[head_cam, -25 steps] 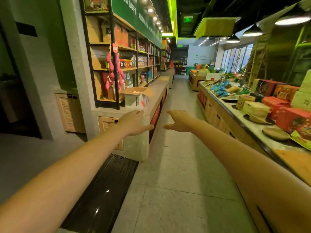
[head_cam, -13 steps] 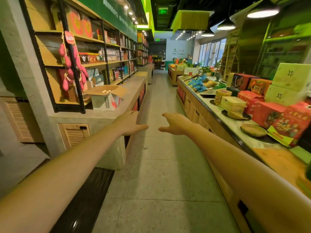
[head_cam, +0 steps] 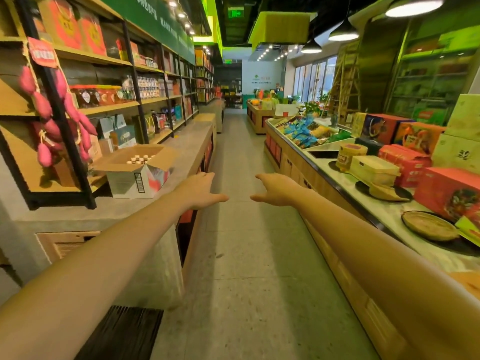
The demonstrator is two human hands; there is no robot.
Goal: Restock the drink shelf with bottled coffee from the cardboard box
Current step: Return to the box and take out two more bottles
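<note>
Your left hand [head_cam: 200, 190] and right hand [head_cam: 278, 189] hold nothing, fingers spread at mid-frame above the aisle; the open cardboard box [head_cam: 127, 183], bottled coffee [head_cam: 139, 159] caps showing, sits left of centre on the grey counter [head_cam: 187, 141]; snagging a raised flap could drag it off the edge.

The aisle floor [head_cam: 241, 157] runs down the middle. Along its left side a long bench [head_cam: 187, 141] carries the cardboard box [head_cam: 135, 178], which is open at the top with bottles [head_cam: 137, 159] standing inside. Behind the box rises the shelf [head_cam: 111, 108], loaded with goods. A hanging string [head_cam: 44, 110] dangles at its near post, left of the box. Across the aisle a second bench [head_cam: 345, 178] bears stacked cartons [head_cam: 449, 196] and a flat tray [head_cam: 428, 226]. Both hands are held out over the aisle — the left hand [head_cam: 200, 189] just right of the box, the right hand [head_cam: 275, 189] beside it, apart.
</note>
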